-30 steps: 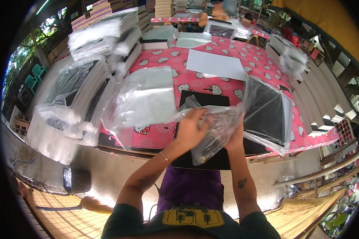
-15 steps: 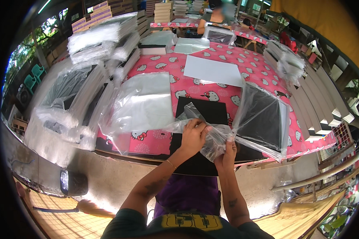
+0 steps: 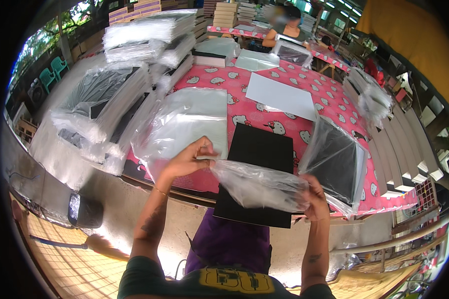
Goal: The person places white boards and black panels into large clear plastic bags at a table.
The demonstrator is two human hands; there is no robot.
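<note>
A clear plastic bag point(image 3: 259, 185) is stretched sideways between my two hands, gathered into soft folds. My left hand point(image 3: 190, 158) pinches its left end between thumb and fingers. On the other end, my right hand point(image 3: 316, 199) is closed around the bunched plastic. Beneath the bag lies a flat black board point(image 3: 262, 145), partly covered by it and jutting over the table's near edge. To the left of the board is a stack of clear plastic bags point(image 3: 204, 122), close to my left hand. A black panel wrapped in clear plastic point(image 3: 334, 157) lies just beyond my right hand.
A white sheet point(image 3: 279, 94) lies farther back on the pink patterned table point(image 3: 219, 77). Tall piles of plastic-wrapped panels point(image 3: 97, 94) crowd the left side. Long pale boxes point(image 3: 406, 144) line the right edge. Another person point(image 3: 289, 32) is at the far side.
My hands have moved apart, the left one leftward and the right one rightward, pulling the bunched bag out between them. The whole view has shifted slightly.
</note>
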